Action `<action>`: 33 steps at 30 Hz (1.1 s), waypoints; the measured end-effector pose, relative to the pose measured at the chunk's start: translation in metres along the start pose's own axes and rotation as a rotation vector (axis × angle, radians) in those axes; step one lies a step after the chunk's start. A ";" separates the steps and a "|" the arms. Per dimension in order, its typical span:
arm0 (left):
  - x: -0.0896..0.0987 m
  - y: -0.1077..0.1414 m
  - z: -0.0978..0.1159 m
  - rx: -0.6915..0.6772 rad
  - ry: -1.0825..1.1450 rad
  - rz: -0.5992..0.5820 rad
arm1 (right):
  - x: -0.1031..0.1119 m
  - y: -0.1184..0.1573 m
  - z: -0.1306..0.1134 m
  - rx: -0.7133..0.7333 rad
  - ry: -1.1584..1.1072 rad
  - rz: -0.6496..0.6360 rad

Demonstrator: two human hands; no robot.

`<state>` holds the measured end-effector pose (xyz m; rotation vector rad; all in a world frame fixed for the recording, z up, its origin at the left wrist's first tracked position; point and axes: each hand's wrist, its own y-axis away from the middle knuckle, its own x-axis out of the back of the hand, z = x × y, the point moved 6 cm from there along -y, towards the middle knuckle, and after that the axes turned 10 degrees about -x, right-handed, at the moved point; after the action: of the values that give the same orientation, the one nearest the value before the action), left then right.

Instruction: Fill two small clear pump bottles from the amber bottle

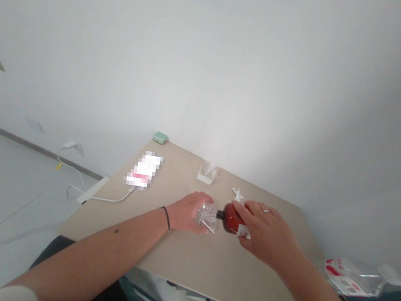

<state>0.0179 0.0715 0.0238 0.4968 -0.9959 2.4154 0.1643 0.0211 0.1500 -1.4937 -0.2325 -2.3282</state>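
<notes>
Amber-brown glass or plastic marks the bottle (231,218) at the middle of the frame, held between our two hands with its long axis running nearly level. Its black neck (220,214) points left, towards our left hand (188,211), while its base points right. Our right hand (267,232) is nearer the bottle's body, its fingers (248,209) closed narrowly over the top, with a white paper tag (243,231) showing below them. Our left fingers (203,200) curl around a clear plastic wrapper (207,217) that meets the neck, though we cannot tell whether the two are joined. Both hands sit over a beige tabletop (173,252), and we cannot tell whether the bottle touches it. Farther up the table stand a clear acrylic block (207,173) and a small white scrap (237,194), with a pixelated phone (144,169) and a green case (160,138) toward its far corner. A crumpled plastic bag (354,278) lies beyond the table's right edge.
</notes>
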 end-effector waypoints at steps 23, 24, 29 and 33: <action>0.000 0.004 -0.006 0.073 0.117 0.006 | -0.077 -0.026 0.050 -0.519 -1.442 0.252; 0.000 0.004 -0.006 0.082 0.126 0.006 | -0.084 -0.035 0.050 -0.520 -1.487 0.278; -0.001 0.004 -0.009 0.112 0.145 0.015 | -0.127 -0.077 0.043 -0.533 -1.587 0.341; -0.003 0.005 -0.015 0.123 0.162 0.013 | -0.149 -0.096 0.038 -0.563 -1.557 0.330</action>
<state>0.0158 0.0781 0.0096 0.3304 -0.7886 2.4936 0.2150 0.1534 0.0367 -2.9718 0.3131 -0.5393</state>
